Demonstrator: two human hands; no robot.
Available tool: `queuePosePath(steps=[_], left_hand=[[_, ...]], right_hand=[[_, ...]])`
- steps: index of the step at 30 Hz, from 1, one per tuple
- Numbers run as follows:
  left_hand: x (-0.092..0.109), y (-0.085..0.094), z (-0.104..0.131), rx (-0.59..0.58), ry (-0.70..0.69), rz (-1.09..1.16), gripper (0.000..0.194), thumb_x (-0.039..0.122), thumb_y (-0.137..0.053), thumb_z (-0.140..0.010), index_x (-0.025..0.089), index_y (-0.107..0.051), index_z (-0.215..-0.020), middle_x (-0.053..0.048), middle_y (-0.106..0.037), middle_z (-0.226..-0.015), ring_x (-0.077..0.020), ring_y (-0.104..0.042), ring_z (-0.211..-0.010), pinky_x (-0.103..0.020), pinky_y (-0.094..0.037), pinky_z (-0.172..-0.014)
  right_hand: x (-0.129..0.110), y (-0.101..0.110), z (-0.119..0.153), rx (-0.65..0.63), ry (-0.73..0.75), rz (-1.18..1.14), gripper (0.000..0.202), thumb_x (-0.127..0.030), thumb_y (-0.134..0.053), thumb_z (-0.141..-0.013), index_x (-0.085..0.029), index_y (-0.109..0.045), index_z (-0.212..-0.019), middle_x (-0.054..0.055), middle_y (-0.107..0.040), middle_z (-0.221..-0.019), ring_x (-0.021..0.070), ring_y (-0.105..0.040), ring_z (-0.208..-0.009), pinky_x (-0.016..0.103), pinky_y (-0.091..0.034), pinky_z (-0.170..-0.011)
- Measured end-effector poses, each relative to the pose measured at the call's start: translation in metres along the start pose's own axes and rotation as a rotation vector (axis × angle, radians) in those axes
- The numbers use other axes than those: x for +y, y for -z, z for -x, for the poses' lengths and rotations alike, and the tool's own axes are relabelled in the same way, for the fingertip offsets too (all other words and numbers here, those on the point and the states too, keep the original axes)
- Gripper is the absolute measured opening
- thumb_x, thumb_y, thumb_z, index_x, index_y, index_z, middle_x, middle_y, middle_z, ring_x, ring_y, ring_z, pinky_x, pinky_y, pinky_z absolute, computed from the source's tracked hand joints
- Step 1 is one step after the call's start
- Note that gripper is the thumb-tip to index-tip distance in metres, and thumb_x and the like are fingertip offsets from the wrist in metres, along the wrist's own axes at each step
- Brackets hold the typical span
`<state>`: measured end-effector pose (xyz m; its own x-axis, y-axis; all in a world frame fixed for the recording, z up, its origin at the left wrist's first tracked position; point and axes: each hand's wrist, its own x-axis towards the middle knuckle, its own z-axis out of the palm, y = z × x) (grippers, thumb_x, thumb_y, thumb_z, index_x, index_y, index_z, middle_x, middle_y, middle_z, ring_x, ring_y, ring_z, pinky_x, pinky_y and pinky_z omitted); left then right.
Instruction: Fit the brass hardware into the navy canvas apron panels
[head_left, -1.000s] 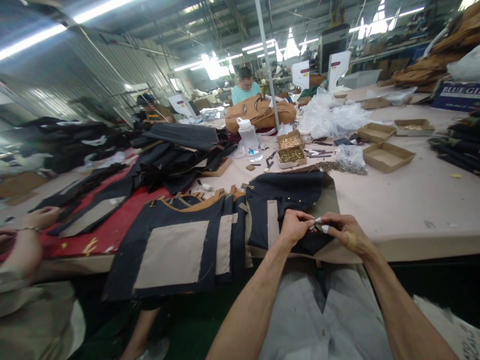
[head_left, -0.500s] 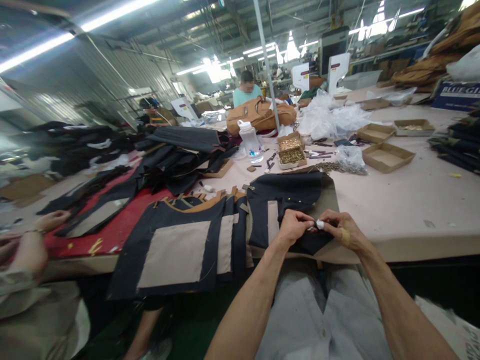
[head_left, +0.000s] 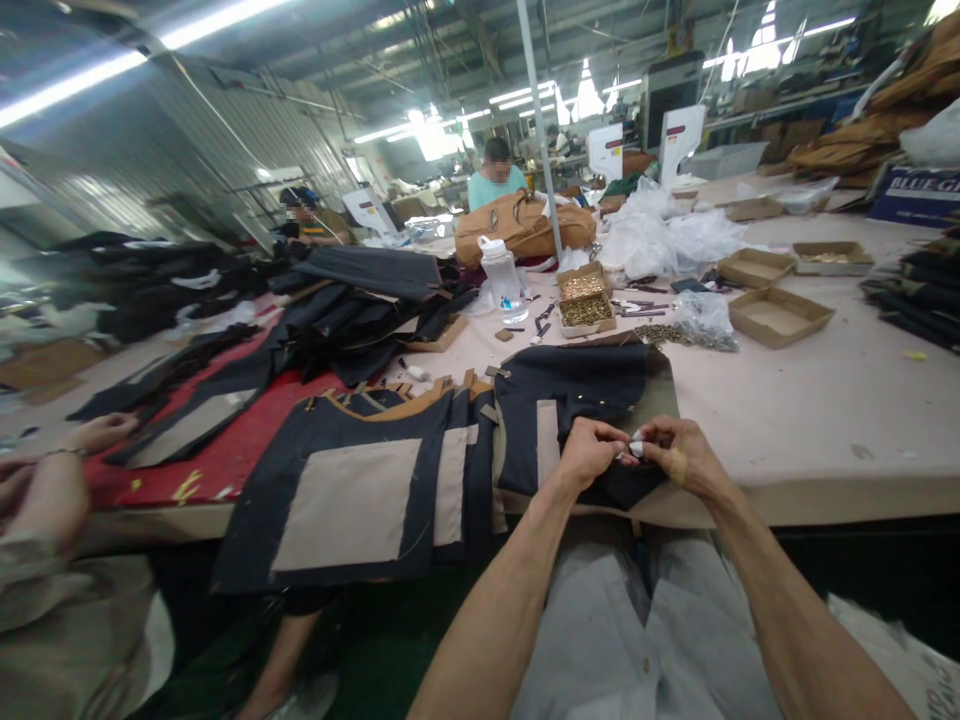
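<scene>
Above the dark garment piece [head_left: 607,370] at the table edge, my two hands meet fingertip to fingertip. My left hand [head_left: 589,452] is closed in a pinch, its wrist over the cloth near a beige strip [head_left: 547,440]. Facing it, my right hand [head_left: 681,452] is also pinched, with a tan patch near the wrist. Small white bits [head_left: 636,444] show at the fingertips; whether they are finger tape or a held item I cannot tell. What lies between the fingers is too small to name. Small brass-coloured studs dot the cloth above my hands.
Dark panels with beige patches [head_left: 349,505] hang over the edge to the left. Beyond are a box of brass fittings [head_left: 586,314], a water bottle [head_left: 501,283], hand tools, plastic bags [head_left: 667,235] and a cardboard tray [head_left: 780,315]. A co-worker's arm [head_left: 52,500] rests far left.
My right hand's fingers have shifted slightly around the white bit, which now sits a little higher and left. My left hand keeps nearly the same place.
</scene>
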<state>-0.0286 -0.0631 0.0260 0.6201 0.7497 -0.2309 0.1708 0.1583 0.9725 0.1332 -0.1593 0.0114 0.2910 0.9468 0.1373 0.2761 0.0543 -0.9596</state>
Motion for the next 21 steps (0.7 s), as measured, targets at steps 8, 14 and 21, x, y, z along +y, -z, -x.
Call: queuePosePath(steps=[8, 14, 21], left_hand=[[0.003, 0.001, -0.001, -0.028, 0.001, -0.073, 0.016, 0.007, -0.075, -0.074, 0.007, -0.079, -0.089, -0.01, -0.076, -0.075, -0.0165, -0.072, -0.063, -0.027, -0.061, -0.066], [0.006, -0.004, 0.0, -0.049, -0.038, -0.161, 0.014, 0.002, -0.066, -0.074, 0.006, -0.077, -0.081, -0.008, -0.071, -0.065, -0.0138, -0.068, -0.056, -0.02, -0.052, -0.053], [0.001, -0.007, -0.003, 0.092, -0.051, -0.153, 0.011, 0.008, -0.062, -0.078, 0.007, -0.073, -0.075, -0.002, -0.064, -0.058, -0.0096, -0.06, -0.047, -0.017, -0.043, -0.046]], right_hand=[[0.001, 0.002, -0.001, -0.041, -0.008, -0.063, 0.031, -0.042, -0.079, -0.076, -0.017, -0.078, -0.094, 0.008, -0.073, -0.075, 0.0248, -0.068, -0.069, 0.031, -0.053, -0.058], [0.002, 0.003, -0.001, -0.089, -0.044, -0.123, 0.038, -0.038, -0.081, -0.074, -0.015, -0.076, -0.104, 0.01, -0.077, -0.095, 0.0277, -0.072, -0.086, 0.035, -0.058, -0.074], [0.011, 0.002, -0.004, -0.111, -0.012, -0.133, 0.039, -0.038, -0.08, -0.076, -0.017, -0.075, -0.109, 0.01, -0.076, -0.104, 0.0269, -0.072, -0.092, 0.036, -0.057, -0.081]])
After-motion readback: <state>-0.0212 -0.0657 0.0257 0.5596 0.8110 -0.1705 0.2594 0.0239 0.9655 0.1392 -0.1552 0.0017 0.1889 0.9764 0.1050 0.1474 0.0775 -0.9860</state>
